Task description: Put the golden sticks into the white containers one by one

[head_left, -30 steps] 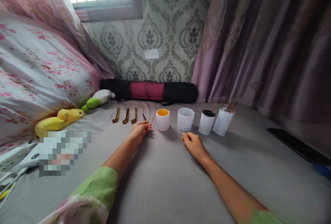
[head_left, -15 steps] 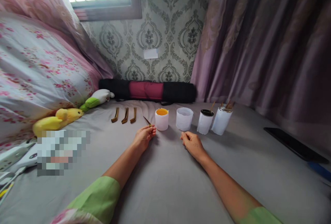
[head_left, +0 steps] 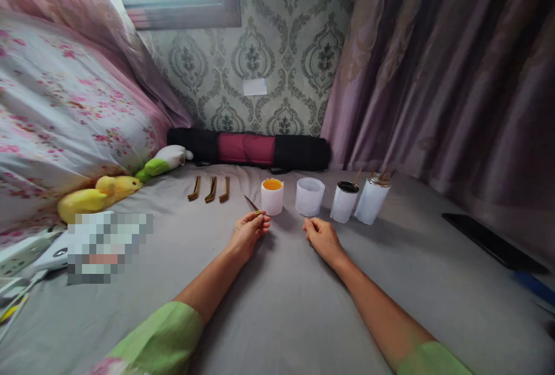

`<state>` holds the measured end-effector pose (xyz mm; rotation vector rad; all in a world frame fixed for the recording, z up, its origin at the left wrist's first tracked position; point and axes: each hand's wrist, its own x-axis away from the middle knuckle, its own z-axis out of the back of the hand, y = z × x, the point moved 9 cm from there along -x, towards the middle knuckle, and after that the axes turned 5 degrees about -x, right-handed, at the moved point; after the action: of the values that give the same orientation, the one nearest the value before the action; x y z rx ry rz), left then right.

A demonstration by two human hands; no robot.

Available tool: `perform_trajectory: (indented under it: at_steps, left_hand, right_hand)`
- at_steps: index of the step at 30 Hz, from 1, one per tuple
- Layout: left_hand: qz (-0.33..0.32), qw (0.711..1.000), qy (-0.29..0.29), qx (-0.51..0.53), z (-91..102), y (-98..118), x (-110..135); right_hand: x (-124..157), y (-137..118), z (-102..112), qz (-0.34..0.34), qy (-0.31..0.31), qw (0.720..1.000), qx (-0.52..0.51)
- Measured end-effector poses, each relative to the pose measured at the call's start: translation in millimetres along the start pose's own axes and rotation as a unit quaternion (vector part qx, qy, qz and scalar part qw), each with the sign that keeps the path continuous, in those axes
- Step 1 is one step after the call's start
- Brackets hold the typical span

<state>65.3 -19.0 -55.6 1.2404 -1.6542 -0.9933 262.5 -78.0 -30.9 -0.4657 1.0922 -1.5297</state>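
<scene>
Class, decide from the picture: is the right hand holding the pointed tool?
No, the left hand holds the pointed tool; the right hand is curled near a white cup.

The white cup is orange inside; pointed stick, brown; sleeves, light green; sheet, grey; wallpaper, grey damask.

On the sheet, left to right: three strips, first cup, second cup, can, jar. Sticks in jar, probably one in can too. My left fingers, held stick between, front-left of first cup; my right fingers before second cup. Roll behind, along wall. Plush toys left; slab right.
</scene>
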Motion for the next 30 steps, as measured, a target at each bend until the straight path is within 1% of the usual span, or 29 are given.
perform_trajectory:
  at_steps: [8, 17, 24, 30]
  left_hand:
    - [-0.068, 0.997, -0.009, -0.033, -1.5, 6.7, 7.4]
    - [-0.121, 0.986, -0.001, -0.113, -6.5, 18.2, 17.9]
    - [-0.177, 0.967, -0.007, -0.182, -8.4, 23.3, 17.3]
    - [-0.206, 0.943, -0.012, -0.261, -12.4, 24.3, 21.6]
  right_hand:
    - [0.7, -2.6, 0.5, 0.008, -0.004, 1.000, 0.013]
    - [1.2, -1.8, -0.9, 0.007, -0.009, 1.000, 0.000]
    - [2.1, -2.9, -1.5, 0.006, -0.016, 1.000, -0.014]
    - [3.0, -4.1, -1.3, 0.007, -0.023, 0.999, -0.044]
